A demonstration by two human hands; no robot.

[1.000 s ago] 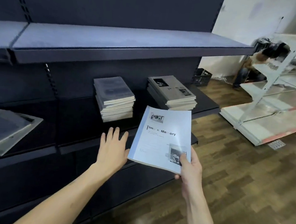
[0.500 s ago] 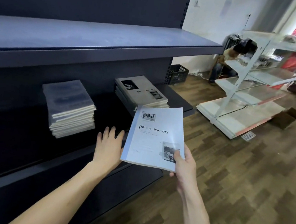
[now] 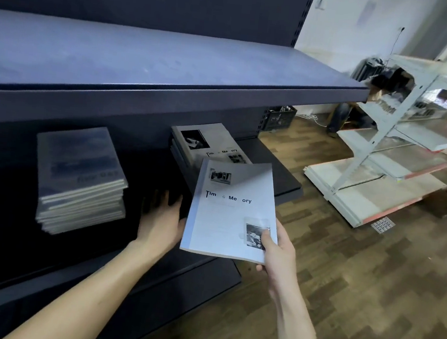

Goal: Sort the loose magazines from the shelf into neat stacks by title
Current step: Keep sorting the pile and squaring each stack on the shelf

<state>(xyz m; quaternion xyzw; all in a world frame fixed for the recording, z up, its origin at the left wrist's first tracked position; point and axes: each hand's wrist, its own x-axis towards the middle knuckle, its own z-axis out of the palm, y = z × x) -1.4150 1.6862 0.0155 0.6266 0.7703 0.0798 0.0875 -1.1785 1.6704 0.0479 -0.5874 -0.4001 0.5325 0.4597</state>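
Observation:
My right hand point(image 3: 277, 252) pinches the lower right corner of a pale blue magazine point(image 3: 229, 213) titled "Time & Memory", thumb on its cover. It hovers in front of the dark middle shelf point(image 3: 286, 183), just below a stack of the same title point(image 3: 205, 145). Beside the magazine's left edge, my left hand point(image 3: 161, 220) reaches into the shelf with fingers straight and holds nothing. Further left on that shelf stands a taller stack of grey-blue magazines point(image 3: 80, 174).
The upper shelf point(image 3: 172, 63) juts out above the stacks. A lower shelf edge point(image 3: 193, 270) runs under my arms. White metal shelving point(image 3: 399, 148) stands on the wood floor at right, with a black crate point(image 3: 279, 118) by the wall.
The view has swung right and nearer to the shelf. The held magazine has moved up toward the "Time & Memory" stack, and my left hand has reached deeper into the shelf.

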